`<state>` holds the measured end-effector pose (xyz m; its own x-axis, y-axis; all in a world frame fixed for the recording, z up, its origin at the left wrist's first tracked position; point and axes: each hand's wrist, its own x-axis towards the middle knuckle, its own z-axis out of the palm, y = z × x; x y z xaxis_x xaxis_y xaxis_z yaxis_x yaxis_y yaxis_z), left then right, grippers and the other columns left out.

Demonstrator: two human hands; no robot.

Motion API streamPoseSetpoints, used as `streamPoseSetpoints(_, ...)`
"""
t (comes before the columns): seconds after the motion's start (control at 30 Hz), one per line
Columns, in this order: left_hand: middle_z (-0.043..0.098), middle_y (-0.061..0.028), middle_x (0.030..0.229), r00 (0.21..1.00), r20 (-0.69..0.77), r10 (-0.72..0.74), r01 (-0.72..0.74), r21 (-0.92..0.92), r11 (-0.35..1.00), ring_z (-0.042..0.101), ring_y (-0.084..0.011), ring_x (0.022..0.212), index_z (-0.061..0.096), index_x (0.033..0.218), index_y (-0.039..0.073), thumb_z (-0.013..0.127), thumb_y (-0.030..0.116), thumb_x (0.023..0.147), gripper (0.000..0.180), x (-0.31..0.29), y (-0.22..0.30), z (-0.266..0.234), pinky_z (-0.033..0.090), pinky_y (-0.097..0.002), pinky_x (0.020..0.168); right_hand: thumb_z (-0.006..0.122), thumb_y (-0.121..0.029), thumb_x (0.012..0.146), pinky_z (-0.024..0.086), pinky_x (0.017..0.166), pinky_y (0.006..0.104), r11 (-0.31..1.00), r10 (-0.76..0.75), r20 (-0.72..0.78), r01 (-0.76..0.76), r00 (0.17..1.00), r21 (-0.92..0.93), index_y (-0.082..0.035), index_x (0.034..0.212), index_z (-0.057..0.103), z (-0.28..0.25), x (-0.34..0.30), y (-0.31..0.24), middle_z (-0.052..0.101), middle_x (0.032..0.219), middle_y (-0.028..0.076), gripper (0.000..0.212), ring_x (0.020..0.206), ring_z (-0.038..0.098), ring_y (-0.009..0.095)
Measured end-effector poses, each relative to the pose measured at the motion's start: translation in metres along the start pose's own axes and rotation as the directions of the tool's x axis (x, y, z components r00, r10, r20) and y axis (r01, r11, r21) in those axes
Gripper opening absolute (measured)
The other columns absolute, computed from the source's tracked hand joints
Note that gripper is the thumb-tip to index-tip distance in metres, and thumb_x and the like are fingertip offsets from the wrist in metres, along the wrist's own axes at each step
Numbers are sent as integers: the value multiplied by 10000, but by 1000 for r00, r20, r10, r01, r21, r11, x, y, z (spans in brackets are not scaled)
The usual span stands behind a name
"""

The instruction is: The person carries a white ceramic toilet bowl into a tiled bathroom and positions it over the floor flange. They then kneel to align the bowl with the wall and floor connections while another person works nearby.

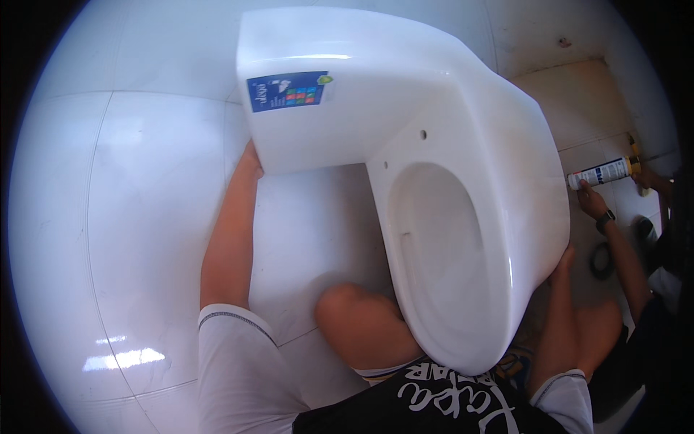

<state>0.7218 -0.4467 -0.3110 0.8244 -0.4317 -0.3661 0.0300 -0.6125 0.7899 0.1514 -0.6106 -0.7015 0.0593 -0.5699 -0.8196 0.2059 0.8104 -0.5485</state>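
A white one-piece toilet [538, 166] with a blue label [288, 91] on its tank lies tipped in front of me, its bowl end close to my lap. Reaching up along the left, my left hand [252, 156] grips the edge of the tank, most of its fingers out of sight behind the ceramic. My right hand [563, 265] holds the outer side of the bowl at the lower right, fingers partly hidden beneath it. Past the toilet's right side, a co-worker's hand [591, 200] supports a white sealant tube [600, 173] in a caulking gun [636, 160].
Glossy pale tiles [155, 217] cover the floor on the left. A brownish floor patch [578, 101] lies at the upper right beside a wall. Near the co-worker's arm is a dark round object [601, 260]. My bent knee [354, 311] is below the bowl's left rim.
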Motion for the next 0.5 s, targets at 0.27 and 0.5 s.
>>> streamPoseSetpoints(0.27, 617, -141, 1076, 999, -2, -34, 34, 125, 992, 636, -193, 952, 485, 1235, -25, 387, 332, 962, 460, -21, 22, 24, 553, -324, 739, 322, -289, 932, 510, 759, 357, 1000, -7, 41, 6, 999, 28, 8, 1108, 593, -7, 2, 3, 646, 1012, 118, 439, 879, 630, 234)
streamPoseSetpoints(0.5, 624, -158, 1046, 997, 74, -14, 0, 182, 983, 640, -209, 914, 500, 1200, -74, 395, 261, 953, 430, 4, 8, 10, 546, -324, 714, 327, -304, 939, 512, 782, 351, 997, -38, 65, 33, 997, 73, 1, 1124, 585, -11, 3, 2, 636, 1051, 118, 440, 916, 624, 238)
